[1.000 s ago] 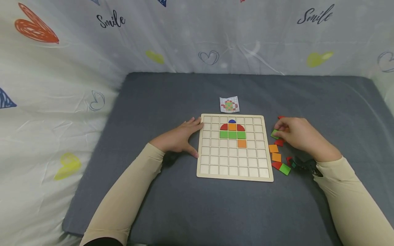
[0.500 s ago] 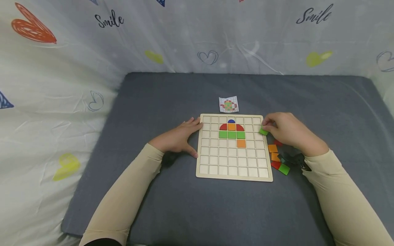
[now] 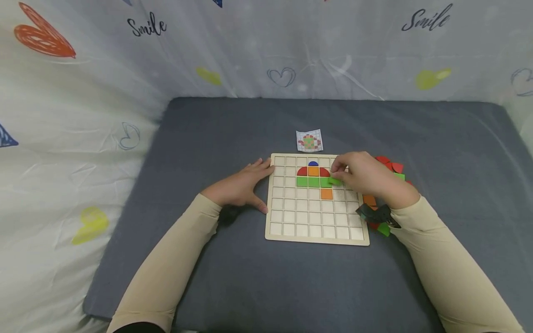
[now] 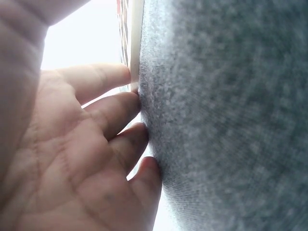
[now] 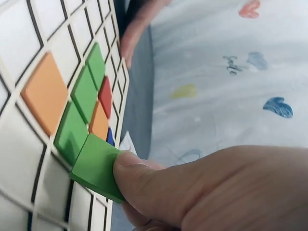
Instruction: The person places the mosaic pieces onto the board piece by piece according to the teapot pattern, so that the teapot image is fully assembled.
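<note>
A pale wooden grid board [image 3: 291, 206] lies on the grey table, its upper cells holding a blue half-round, red quarter-rounds, orange squares and a row of green squares. My right hand [image 3: 366, 175] pinches a green square tile [image 5: 98, 166] between thumb and fingers. That tile is tilted over the board, close to the right end of the green row [image 5: 72, 132] and above the orange square tile [image 3: 326, 194]. Along the board's left edge, my left hand [image 3: 239, 187] rests with fingers spread and straight, touching the rim; its fingertips [image 4: 130, 103] meet the cloth there.
A small picture card [image 3: 309, 141] with a coloured grid pattern lies behind the board. Loose red pieces [image 3: 389, 164], an orange tile [image 3: 369, 200] and a green tile [image 3: 384, 229] lie right of the board, partly hidden by the right arm. A printed curtain [image 3: 250, 51] hangs behind.
My right hand has picked up the green tile from the loose pieces and carried it left over the board to the green row. The left hand stays at the board's edge.
</note>
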The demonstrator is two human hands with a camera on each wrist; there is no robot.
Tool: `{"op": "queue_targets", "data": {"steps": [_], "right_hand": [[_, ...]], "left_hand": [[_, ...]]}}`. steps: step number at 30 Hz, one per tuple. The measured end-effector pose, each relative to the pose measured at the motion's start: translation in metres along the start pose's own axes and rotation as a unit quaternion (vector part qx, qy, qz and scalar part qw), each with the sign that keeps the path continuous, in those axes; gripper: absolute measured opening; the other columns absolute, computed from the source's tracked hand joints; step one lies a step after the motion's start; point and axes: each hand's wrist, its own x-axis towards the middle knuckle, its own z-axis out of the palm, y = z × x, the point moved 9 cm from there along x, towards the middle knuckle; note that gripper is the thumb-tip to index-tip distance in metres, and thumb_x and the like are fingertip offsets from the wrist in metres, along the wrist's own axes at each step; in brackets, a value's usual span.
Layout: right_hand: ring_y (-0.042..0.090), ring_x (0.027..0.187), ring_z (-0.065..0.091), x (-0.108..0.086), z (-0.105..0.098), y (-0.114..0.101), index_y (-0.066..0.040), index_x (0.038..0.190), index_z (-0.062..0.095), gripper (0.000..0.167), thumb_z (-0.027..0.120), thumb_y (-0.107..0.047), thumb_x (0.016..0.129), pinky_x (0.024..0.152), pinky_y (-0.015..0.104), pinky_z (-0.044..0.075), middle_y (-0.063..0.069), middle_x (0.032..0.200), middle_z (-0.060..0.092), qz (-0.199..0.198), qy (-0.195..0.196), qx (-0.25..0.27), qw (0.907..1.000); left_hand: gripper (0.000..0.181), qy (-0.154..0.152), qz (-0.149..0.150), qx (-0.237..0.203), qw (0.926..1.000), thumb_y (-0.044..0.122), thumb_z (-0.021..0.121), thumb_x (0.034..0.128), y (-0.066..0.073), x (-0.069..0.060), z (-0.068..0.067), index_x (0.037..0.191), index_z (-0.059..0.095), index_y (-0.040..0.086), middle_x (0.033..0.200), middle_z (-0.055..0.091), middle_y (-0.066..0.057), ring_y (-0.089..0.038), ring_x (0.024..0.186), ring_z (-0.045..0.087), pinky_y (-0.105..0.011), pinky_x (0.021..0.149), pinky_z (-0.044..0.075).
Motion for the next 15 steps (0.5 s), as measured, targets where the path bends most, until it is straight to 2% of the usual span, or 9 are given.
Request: {"op": "queue_targets", "data": {"steps": [4, 8, 15], "right_hand": [[0.019, 0.076, 0.058, 0.007, 0.011, -0.01, -0.011, 0.101, 0.077, 0.004, 0.073, -0.011, 0.099, 0.069, 0.036, 0.048, 0.002, 0.095, 0.074, -0.017, -0.015, 0.009, 0.9997], [0.017, 0.078, 0.059, 0.013, 0.02, -0.02, -0.01, 0.1, 0.076, 0.003, 0.073, -0.012, 0.1, 0.078, 0.04, 0.049, 0.0, 0.093, 0.073, -0.031, -0.025, 0.007, 0.9992], [0.016, 0.072, 0.055, 0.018, 0.033, -0.031, -0.01, 0.094, 0.073, 0.006, 0.072, -0.009, 0.1, 0.07, 0.035, 0.049, 0.001, 0.086, 0.067, -0.042, -0.052, 0.026, 0.9974]], "left_hand": [[0.124, 0.001, 0.002, 0.002, 1.0, 0.04, 0.096, 0.0742, 0.0, -0.001, -0.001, 0.169, 0.021, 0.013, 0.177, 0.002, -0.003, -0.023, 0.163, -0.006, -0.043, 0.133, 0.003], [0.124, 0.002, 0.004, 0.001, 1.0, 0.039, 0.096, 0.0746, 0.0, -0.001, -0.001, 0.169, 0.021, 0.013, 0.177, 0.003, -0.003, -0.023, 0.163, -0.006, -0.043, 0.133, 0.003], [0.124, -0.001, 0.0, 0.004, 1.0, 0.04, 0.096, 0.0748, -0.001, -0.002, 0.0, 0.169, 0.02, 0.014, 0.177, 0.002, -0.002, -0.022, 0.163, -0.006, -0.043, 0.133, 0.002]]}}
